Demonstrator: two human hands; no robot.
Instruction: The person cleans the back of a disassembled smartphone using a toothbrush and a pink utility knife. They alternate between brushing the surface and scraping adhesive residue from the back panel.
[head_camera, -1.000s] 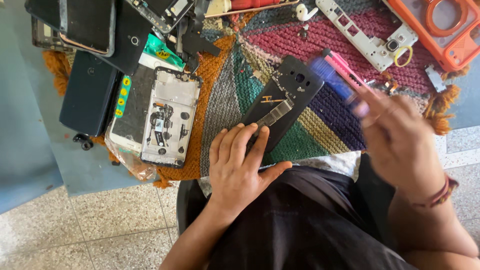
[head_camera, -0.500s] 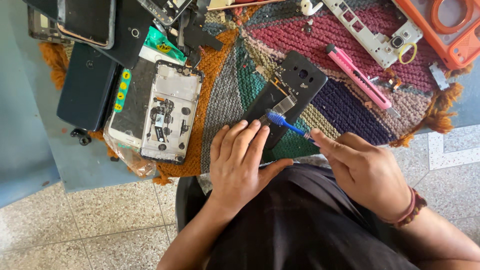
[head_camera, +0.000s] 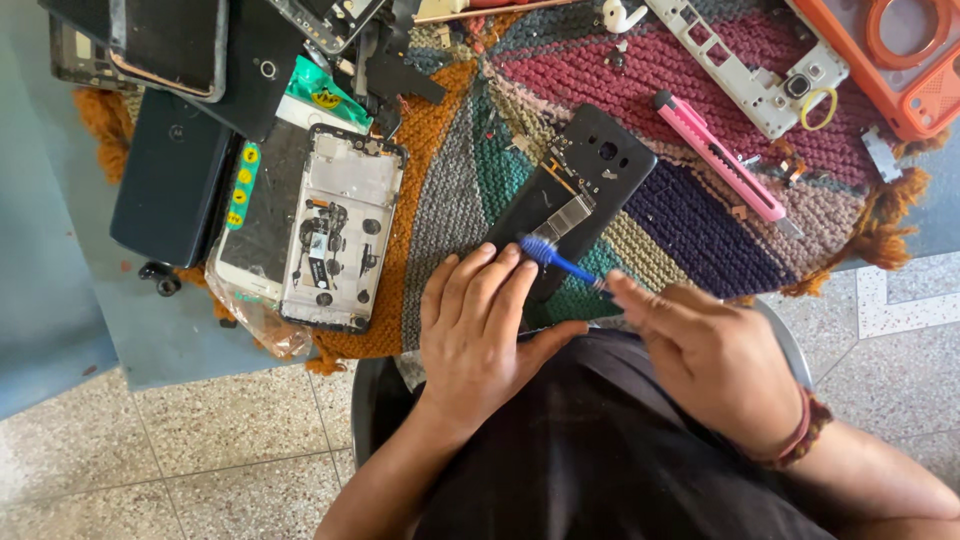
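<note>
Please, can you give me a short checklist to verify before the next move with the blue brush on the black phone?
1. Left hand steadies the phone: ok, its fingers lie on the phone's lower end.
2. Right hand grips the brush: ok, handle pinched in the fingertips.
3. Bristles on the phone: ok, the head meets it near the silver strip.
4. Phone rests flat on the mat: cannot tell, the left hand covers its lower end.
5. Pink cutter away from both hands: ok, it lies apart on the mat.

Phone back (head_camera: 590, 185) on mat (head_camera: 690, 90); opened phone (head_camera: 335, 230) left, cutter (head_camera: 720, 158) right.
</note>
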